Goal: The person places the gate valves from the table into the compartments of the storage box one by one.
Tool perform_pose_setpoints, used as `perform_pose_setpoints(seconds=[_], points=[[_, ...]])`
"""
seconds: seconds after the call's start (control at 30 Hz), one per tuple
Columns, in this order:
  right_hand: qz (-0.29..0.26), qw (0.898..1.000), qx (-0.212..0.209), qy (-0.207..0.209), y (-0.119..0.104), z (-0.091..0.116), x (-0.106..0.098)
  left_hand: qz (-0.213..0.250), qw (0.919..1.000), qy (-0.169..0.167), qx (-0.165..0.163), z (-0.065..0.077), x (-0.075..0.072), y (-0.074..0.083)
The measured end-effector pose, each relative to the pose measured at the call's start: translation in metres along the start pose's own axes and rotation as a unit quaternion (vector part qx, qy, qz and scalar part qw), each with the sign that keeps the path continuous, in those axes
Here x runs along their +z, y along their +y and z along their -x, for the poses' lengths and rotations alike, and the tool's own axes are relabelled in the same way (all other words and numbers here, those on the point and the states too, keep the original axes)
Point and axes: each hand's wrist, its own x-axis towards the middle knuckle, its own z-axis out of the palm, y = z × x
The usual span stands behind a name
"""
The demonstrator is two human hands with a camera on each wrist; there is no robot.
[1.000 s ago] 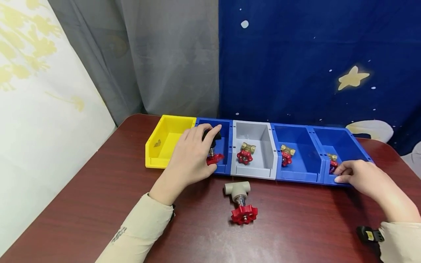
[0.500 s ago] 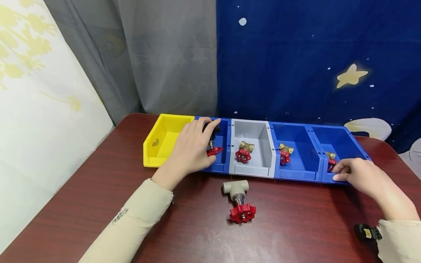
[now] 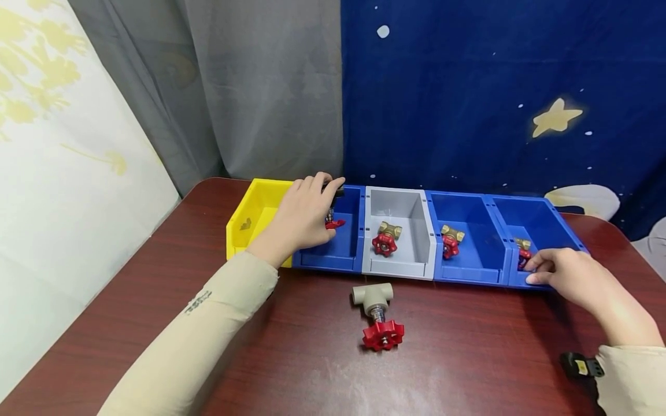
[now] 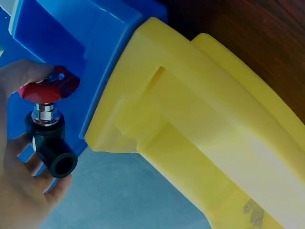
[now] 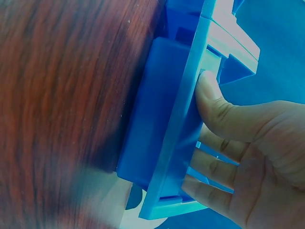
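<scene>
My left hand (image 3: 307,214) grips a black valve (image 4: 50,143) with a red handwheel (image 4: 50,88), over the second bin from the left, a blue bin (image 3: 328,263). In the left wrist view the thumb lies on the handwheel and the fingers are under the black body. At the far right, my right hand (image 3: 572,274) pinches the front lip of the end blue bin (image 5: 152,119), thumb on the lip and fingers inside. Just beyond those fingers sits a brass valve with a red handwheel (image 3: 524,258), partly hidden by the hand.
Left of the blue bin stands a yellow bin (image 3: 255,219). A grey bin (image 3: 400,268) and another blue bin (image 3: 476,277) each hold a brass valve with a red handwheel. On the table in front lies a beige tee-shaped valve (image 3: 376,297). Curtains hang behind.
My left hand has moved away from me with the black valve, toward the back of the blue bin. The right hand stays at the end bin's lip.
</scene>
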Motion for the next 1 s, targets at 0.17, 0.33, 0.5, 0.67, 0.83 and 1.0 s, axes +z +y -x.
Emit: perform_pose_setpoints(seconds=[0.17, 0.33, 0.5, 0.67, 0.83, 1.0], points=[[0.002, 1.000, -0.002, 0.001, 0.001, -0.001, -0.001, 0.002, 0.9989, -0.044, -0.012, -0.007, 0.003, 0.000], [0.002, 1.000, -0.006, 0.006, 0.002, -0.002, -0.001, 0.014, 0.9968, -0.076, -0.022, -0.013, 0.007, 0.003], [0.001, 1.000, -0.007, 0.008, 0.003, -0.001, 0.001, 0.044, 0.9933, -0.104, -0.026, -0.014, 0.016, 0.005], [0.000, 1.000, -0.015, 0.013, 0.003, -0.001, 0.003, 0.063, 0.9881, -0.136, -0.033, -0.012, 0.023, 0.006], [-0.001, 1.000, -0.020, 0.014, 0.003, -0.002, 0.004, 0.073, 0.9830, -0.166, -0.030, -0.011, 0.028, 0.007], [-0.001, 1.000, -0.014, 0.012, 0.003, -0.001, 0.003, 0.088, 0.9783, -0.185, -0.030, -0.013, 0.028, 0.010]])
